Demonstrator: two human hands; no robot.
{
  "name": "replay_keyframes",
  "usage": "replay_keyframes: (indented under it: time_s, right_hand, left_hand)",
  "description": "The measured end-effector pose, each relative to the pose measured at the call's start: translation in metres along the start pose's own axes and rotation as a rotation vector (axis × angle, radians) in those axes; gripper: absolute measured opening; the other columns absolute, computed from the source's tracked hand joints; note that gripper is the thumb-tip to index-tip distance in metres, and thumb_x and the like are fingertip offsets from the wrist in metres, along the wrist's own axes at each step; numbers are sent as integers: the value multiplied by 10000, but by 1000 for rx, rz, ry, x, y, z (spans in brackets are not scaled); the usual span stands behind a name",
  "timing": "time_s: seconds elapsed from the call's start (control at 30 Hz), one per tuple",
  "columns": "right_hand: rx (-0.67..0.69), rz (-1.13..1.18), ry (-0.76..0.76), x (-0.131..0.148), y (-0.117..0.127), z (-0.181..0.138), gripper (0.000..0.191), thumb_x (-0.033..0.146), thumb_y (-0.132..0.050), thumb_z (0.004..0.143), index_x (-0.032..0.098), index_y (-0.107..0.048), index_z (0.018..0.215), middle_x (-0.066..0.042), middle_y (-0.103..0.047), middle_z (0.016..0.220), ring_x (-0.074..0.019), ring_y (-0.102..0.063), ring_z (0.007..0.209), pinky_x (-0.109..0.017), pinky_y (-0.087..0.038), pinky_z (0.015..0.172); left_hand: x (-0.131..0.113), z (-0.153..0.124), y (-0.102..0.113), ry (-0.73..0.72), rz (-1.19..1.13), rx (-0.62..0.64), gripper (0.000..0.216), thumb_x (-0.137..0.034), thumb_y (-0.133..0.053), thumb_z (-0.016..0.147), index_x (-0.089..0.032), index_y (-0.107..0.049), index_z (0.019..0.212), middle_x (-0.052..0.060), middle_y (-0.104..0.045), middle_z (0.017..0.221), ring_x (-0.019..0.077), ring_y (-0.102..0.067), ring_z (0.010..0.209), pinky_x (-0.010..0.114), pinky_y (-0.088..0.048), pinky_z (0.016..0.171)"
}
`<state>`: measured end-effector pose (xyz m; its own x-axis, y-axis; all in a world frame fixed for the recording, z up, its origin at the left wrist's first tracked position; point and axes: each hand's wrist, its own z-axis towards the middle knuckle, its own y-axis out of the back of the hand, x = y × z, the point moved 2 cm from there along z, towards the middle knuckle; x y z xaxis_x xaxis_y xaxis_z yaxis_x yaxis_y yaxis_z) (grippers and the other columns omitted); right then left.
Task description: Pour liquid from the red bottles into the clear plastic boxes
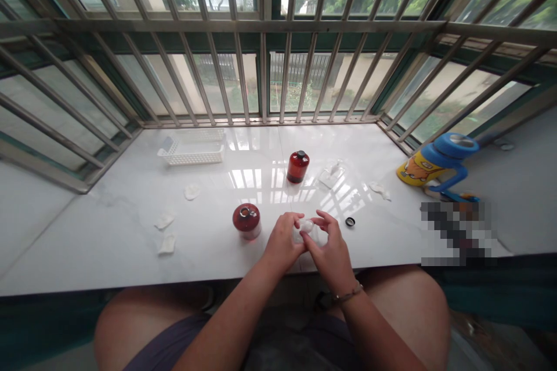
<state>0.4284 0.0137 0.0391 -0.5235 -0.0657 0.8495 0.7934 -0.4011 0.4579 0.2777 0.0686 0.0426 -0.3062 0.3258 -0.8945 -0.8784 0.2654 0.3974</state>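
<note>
Near the front edge of the white counter, my left hand and my right hand come together around a small clear-and-white piece. It looks like clear plastic with something white and rounded on it; fingers cover part of it. My left fingers curl round its left side, and my right thumb and fingers pinch its right side. Just left of my left hand stands an uncapped dark red bottle, its neck opening showing. Farther back is a second red bottle with a black top. A small black ring-shaped cap lies right of my right hand.
A white perforated basket sits at the back left. Behind my right hand lies a clear plastic piece. White crumpled scraps are scattered about. On the right, a yellow-and-blue flask leans beside a pixelated patch. Metal window bars border the counter's back.
</note>
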Motion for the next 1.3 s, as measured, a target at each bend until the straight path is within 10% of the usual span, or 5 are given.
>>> replay_keyframes:
  time_s: [0.8, 1.3]
  right_hand:
    - [-59, 290, 64, 25, 27, 0, 612, 339, -800, 946, 293, -465, 1456, -109, -745, 1297, -286, -695, 1232, -596, -475, 1153]
    - [15, 165, 28, 27, 36, 4, 699, 412, -792, 931, 292, -411, 1505, -84, -769, 1255, -264, -685, 1051, -445, -518, 866]
  left_hand:
    - [-3, -2, 2, 102, -27, 8, 638, -153, -998, 657, -256, -567, 1116, 39, -677, 1281, 276, -644, 1233, 455, -509, 1084]
    - [-4, -2, 2, 85, -23, -6, 580, -122, -964, 677, -246, -548, 1061, 52, -684, 1279, 289, -655, 1221, 464, -511, 1043]
